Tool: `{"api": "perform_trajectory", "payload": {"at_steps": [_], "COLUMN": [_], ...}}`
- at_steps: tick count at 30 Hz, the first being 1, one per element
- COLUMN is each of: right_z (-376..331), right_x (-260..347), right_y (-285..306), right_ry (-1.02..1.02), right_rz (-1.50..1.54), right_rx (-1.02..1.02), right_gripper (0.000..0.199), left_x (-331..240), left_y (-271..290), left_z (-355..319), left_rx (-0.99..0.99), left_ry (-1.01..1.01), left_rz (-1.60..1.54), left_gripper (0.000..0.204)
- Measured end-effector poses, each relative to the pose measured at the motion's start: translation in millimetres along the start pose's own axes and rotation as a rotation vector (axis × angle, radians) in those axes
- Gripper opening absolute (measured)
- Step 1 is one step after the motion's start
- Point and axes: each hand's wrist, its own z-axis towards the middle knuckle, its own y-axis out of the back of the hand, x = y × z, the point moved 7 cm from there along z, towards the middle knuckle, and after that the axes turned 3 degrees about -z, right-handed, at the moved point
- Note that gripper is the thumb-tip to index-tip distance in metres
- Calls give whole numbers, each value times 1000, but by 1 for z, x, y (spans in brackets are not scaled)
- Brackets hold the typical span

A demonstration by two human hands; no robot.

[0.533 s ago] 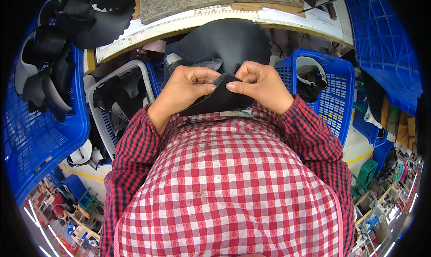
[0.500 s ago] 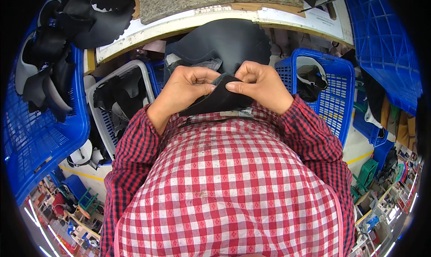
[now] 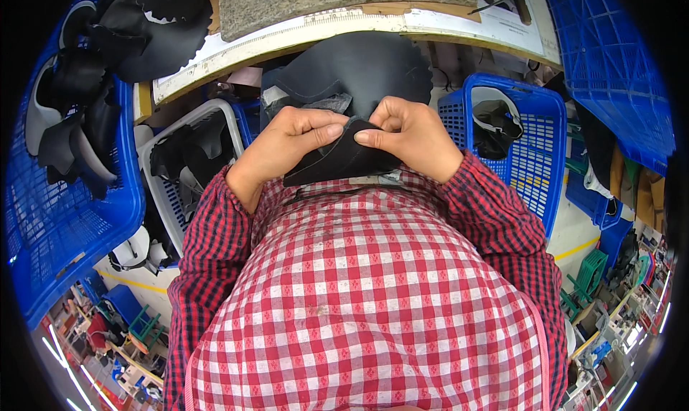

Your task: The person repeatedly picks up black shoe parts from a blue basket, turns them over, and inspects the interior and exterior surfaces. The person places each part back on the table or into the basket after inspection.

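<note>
A large black leather piece [image 3: 362,63] with a notched right edge hangs from the worktable's front down toward my lap. Its near part is a darker flap [image 3: 344,160] with a stitch-like line along it, lifted and folded between my hands. My left hand [image 3: 287,139] pinches the flap's upper edge between thumb and curled fingers. Close beside it, my right hand [image 3: 416,134] grips the same edge, thumb on top and fingers curled behind. A crumpled grey lining [image 3: 323,104] shows on the leather just beyond my left hand. My fingertips under the fold are hidden.
The worktable [image 3: 194,65] ahead bears a stone slab [image 3: 337,0]. At left, a blue crate [image 3: 129,195] carries black leather pieces, beside a grey basket [image 3: 237,117] with more. A blue basket [image 3: 552,145] stands at right, with another blue crate [image 3: 610,73] above it.
My left thumb has slid slightly up along the folded edge and lies flatter. My right hand keeps its pinch, shifted a little left with the whole view.
</note>
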Motion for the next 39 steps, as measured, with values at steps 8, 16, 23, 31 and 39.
{"api": "perform_trajectory", "payload": {"at_steps": [8,16,23,31,39], "right_z": [6,7,-6,-26,-12], "right_x": [-26,62,39,35,43], "right_y": [-10,5,-6,24,21], "right_ry": [-160,707,288,215,265], "right_rz": [500,-393,89,200,26], "right_rx": [252,-45,-57,244,166], "right_gripper": [17,34,34,23,26], "left_x": [10,-37,-51,-50,-64], "left_y": [-4,5,48,33,22], "left_z": [5,8,1,21,20], "left_rx": [-62,29,255,370,284], "left_ry": [-85,-153,142,-52,-70], "left_rz": [242,157,212,49,1], "left_gripper": [17,15,24,17,17]}}
